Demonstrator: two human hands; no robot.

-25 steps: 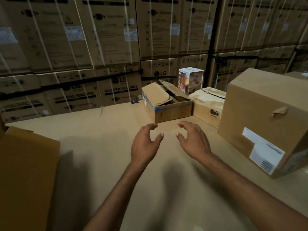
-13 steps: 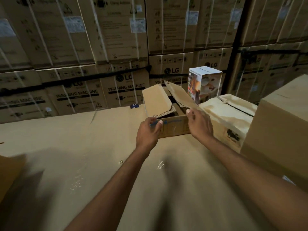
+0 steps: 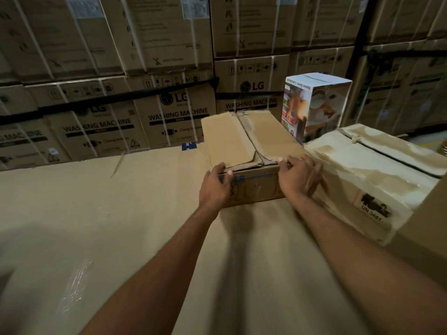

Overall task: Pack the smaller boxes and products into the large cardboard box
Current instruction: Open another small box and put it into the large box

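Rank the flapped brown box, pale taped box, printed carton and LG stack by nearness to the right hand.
1. Flapped brown box: held by right hand
2. Pale taped box: just right of it
3. Printed carton: behind, right
4. LG stack: back wall

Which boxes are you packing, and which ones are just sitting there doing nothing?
For the job:
small brown box, gripped by the left hand and right hand
printed product box
pale taped box

Just lying about:
stacked washing machine cartons
small blue label at the far edge of the cardboard surface
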